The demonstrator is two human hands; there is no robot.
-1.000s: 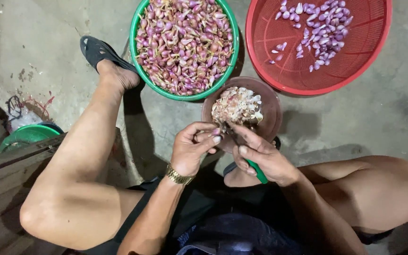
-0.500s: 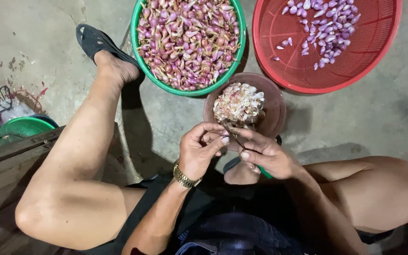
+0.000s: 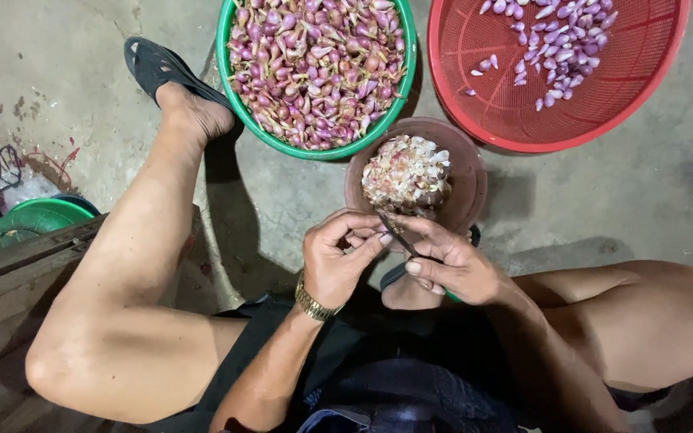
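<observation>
A small shallot (image 3: 362, 239) sits pinched in the left hand (image 3: 338, 261). The right hand (image 3: 455, 265) grips a knife (image 3: 395, 232), now closer to the brown bowl (image 3: 467, 172) of peels than before.

Drifting toward frame centre, left hand (image 3: 338, 261) and right hand (image 3: 451, 265) closing together, knife (image 3: 397, 234) now angling between fingertips.

peel bowl (image 3: 468, 172) before two basins — hands (image 3: 338, 261) nearer
</observation>
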